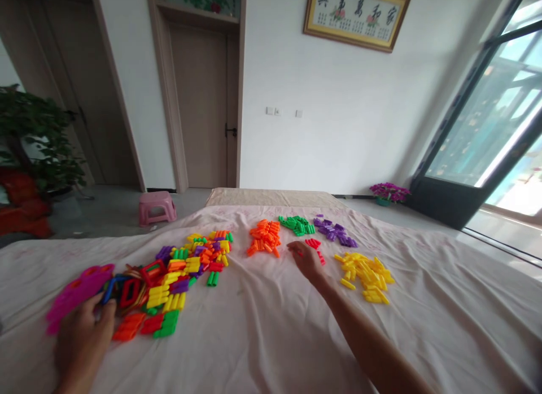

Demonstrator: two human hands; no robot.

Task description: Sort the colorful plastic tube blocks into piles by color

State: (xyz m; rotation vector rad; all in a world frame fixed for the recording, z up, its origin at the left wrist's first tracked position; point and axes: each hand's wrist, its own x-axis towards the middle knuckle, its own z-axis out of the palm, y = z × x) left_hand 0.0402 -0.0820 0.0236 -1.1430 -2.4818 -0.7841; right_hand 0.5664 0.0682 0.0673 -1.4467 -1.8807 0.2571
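My left hand (87, 332) is at the lower left, thumb and finger closed around a blue plastic piece (109, 290). Next to it lie a magenta plastic sheet (80, 292) and red frame-shaped pieces (130, 292). A long mixed heap of coloured plastic building blocks (192, 265) stretches away from there. Over on the right, my right hand (307, 261) reaches down to a small group of red blocks (314, 244); its fingertips are bent and partly hidden. Around it are piles of orange blocks (265, 237), green blocks (298, 225), purple blocks (336, 232) and yellow blocks (366, 275).
A wrinkled pale cloth (254, 332) covers the surface under the blocks. Beyond it stand a pink stool (157, 208), a leafy plant (38, 140) and a pot of magenta flowers (388, 192). A closed door (199, 106) is in the far wall.
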